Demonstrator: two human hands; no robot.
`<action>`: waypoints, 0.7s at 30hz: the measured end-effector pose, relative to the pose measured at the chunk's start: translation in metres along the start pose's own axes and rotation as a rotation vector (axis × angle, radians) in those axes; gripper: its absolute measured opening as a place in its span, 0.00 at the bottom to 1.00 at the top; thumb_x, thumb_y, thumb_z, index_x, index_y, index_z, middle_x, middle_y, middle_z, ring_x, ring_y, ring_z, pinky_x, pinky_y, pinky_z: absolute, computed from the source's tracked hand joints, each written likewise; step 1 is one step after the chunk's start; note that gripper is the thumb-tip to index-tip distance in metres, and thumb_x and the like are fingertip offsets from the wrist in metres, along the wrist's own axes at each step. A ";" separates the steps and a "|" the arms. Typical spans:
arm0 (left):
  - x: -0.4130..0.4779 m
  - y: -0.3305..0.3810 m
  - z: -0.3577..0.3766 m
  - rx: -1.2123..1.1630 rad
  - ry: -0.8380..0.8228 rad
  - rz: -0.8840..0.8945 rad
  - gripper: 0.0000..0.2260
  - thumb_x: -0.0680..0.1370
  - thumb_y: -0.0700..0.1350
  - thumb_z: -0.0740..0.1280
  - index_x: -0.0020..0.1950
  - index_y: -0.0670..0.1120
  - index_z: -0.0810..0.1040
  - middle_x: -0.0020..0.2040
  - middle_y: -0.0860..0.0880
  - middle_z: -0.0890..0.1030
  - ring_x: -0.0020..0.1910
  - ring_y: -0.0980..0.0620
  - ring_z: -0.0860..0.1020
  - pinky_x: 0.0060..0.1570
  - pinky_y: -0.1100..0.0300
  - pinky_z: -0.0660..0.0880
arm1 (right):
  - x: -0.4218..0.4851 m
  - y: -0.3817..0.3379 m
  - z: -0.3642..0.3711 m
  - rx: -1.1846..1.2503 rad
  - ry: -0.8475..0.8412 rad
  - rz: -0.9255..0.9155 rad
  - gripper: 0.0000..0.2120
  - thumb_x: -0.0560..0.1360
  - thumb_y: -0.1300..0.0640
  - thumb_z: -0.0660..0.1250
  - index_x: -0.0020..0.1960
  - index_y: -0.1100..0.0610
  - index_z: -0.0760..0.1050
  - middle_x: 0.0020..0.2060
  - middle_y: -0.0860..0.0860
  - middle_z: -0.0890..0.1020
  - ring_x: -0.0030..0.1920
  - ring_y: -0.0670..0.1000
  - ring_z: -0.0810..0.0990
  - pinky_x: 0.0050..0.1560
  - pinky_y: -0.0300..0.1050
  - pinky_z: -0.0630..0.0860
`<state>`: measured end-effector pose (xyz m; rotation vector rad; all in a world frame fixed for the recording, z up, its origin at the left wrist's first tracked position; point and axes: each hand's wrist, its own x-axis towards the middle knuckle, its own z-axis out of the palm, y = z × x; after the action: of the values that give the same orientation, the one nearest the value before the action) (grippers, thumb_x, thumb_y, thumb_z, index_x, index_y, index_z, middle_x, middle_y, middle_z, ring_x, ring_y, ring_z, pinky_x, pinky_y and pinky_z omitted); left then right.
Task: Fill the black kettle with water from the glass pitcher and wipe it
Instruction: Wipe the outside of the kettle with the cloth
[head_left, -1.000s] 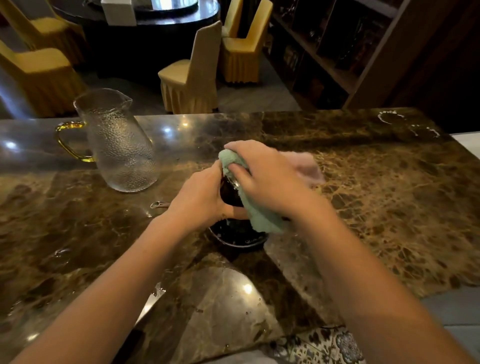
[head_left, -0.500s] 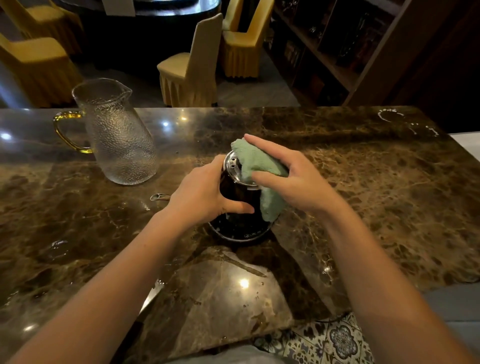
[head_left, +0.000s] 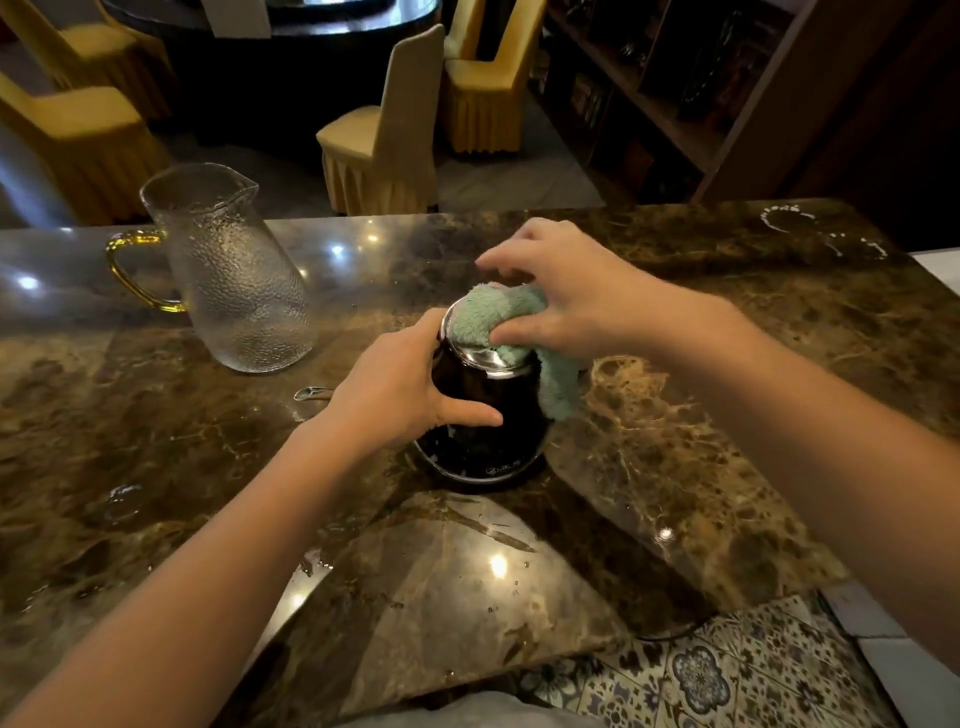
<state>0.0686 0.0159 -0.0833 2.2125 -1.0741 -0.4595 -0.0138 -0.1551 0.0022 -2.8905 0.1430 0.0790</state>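
Wipe step is running, pour looks done: glass pitcher (head_left: 234, 280) is sitting upright at upper left of the frame, looking empty, gold handle pointing to frame left, well apart from the kettle. Black kettle (head_left: 483, 410) is standing at frame centre on the marble counter (head_left: 727, 467), base down, long axis roughly vertical but leaning toward upper left in this wide-angle view; steel lid on top, facing up and slightly toward the camera. Can't see spout or handle, so can't say which way it's pointing. Left hand (head_left: 400, 389) is wrapping the left wall of the body, thumb across the front, bracing it. Right hand (head_left: 566, 296) is pressing the green cloth (head_left: 514, 332) onto the lid, thumb and fingers pinching the fabric, a tail of it hanging down the kettle's right side. Droplets and a puddle ring are showing on the counter to the lower left. Next, my guess: carry the cloth down the walls, left hand shifting or turning the kettle to expose covered areas, keeping it level.
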 end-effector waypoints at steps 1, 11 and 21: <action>0.000 0.000 0.001 0.000 0.002 0.000 0.49 0.59 0.65 0.77 0.76 0.54 0.62 0.67 0.52 0.78 0.65 0.49 0.75 0.62 0.48 0.75 | -0.004 -0.001 0.005 -0.005 0.087 0.021 0.26 0.72 0.46 0.73 0.68 0.52 0.74 0.61 0.52 0.77 0.62 0.51 0.74 0.58 0.39 0.68; 0.002 0.002 0.004 0.003 0.004 -0.016 0.47 0.60 0.62 0.80 0.74 0.56 0.63 0.65 0.54 0.78 0.64 0.50 0.75 0.57 0.53 0.74 | -0.014 -0.030 0.042 0.023 0.409 0.259 0.13 0.74 0.47 0.71 0.50 0.56 0.79 0.45 0.51 0.80 0.49 0.53 0.79 0.45 0.44 0.70; 0.000 0.001 0.002 -0.027 0.003 -0.020 0.46 0.59 0.63 0.79 0.74 0.57 0.64 0.65 0.54 0.78 0.64 0.49 0.75 0.59 0.49 0.75 | 0.001 -0.038 -0.013 0.010 -0.026 0.205 0.07 0.70 0.55 0.70 0.40 0.58 0.76 0.37 0.51 0.77 0.37 0.52 0.78 0.28 0.41 0.71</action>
<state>0.0669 0.0140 -0.0839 2.2013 -1.0396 -0.4763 -0.0087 -0.1220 0.0237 -2.8543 0.4336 0.1519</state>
